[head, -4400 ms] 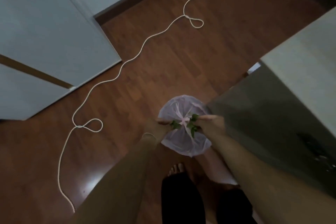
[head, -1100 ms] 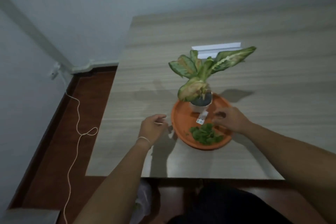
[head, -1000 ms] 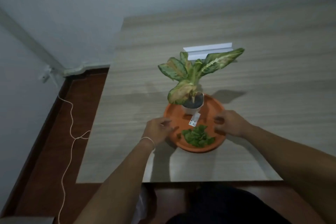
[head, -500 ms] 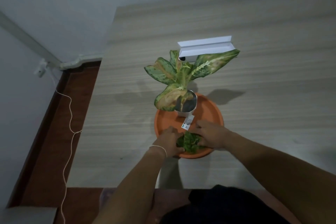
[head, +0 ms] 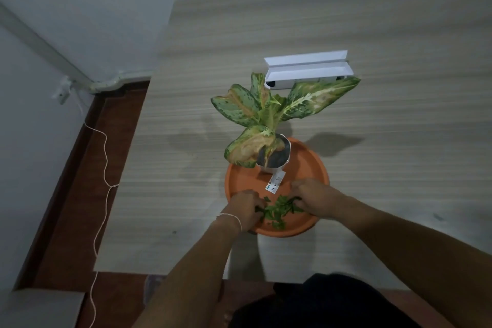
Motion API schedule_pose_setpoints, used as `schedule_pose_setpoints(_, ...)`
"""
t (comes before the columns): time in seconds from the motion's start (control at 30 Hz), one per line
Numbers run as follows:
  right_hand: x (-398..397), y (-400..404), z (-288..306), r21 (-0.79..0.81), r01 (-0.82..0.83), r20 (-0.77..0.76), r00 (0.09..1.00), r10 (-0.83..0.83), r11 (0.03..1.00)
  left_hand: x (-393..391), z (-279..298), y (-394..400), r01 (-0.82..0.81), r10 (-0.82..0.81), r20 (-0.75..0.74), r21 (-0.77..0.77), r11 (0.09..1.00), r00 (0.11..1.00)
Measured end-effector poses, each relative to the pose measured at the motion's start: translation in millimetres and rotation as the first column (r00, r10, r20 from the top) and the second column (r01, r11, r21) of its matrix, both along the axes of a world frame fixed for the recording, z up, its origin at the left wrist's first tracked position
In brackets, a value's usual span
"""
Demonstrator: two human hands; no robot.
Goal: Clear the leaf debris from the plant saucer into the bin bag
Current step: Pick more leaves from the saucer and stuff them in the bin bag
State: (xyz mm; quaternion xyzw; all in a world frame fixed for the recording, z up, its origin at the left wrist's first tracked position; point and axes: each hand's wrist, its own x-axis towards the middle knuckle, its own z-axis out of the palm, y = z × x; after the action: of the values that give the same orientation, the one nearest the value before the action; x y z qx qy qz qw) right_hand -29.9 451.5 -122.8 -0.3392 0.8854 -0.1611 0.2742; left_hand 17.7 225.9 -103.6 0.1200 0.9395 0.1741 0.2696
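Two hands [head: 277,201] among crumpled green leaf scraps [head: 278,211], round terracotta-coloured saucer [head: 310,165].

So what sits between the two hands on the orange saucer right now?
In the head view, the pile of green leaf debris lies between the left hand and right hand, on the near part of the saucer; both hands' fingers touch it.

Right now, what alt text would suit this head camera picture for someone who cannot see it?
Two bare hands, the left hand and the right hand, gather a pile of small green leaf scraps on a round orange plastic saucer. A white pot with a variegated leafy plant stands on it, on a pale wood-grain table.
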Motion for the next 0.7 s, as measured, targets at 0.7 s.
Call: schedule_pose_setpoints(0.7,-2,16,6,-0.178,0.359,0.312,0.903,-0.294,0.916,-3,0,-7,-0.434,0.411,0.142,0.309,0.846,0.901)
